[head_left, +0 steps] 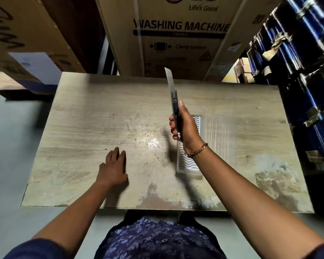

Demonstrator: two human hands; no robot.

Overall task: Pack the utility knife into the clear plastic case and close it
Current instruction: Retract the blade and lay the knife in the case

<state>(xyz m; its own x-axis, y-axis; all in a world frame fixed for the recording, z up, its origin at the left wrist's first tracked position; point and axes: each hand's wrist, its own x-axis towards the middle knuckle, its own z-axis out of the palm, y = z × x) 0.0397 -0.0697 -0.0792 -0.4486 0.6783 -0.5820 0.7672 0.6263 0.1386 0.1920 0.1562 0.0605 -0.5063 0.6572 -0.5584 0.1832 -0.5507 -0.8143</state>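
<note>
My right hand (185, 128) grips the dark handle of the utility knife (171, 88), held upright above the table with its long silver blade extended and pointing away from me. Under that hand the clear plastic case (216, 131) lies open and flat on the table, its ribbed tray half (188, 163) on the left partly hidden by my wrist. My left hand (113, 168) rests flat on the tabletop, well left of the case, holding nothing.
The worn wooden table (101, 118) fills the middle of the view. A large washing machine carton (178, 34) stands behind its far edge. Another cardboard box (26, 40) sits at back left. Stacked dark blue goods (307, 71) line the right side.
</note>
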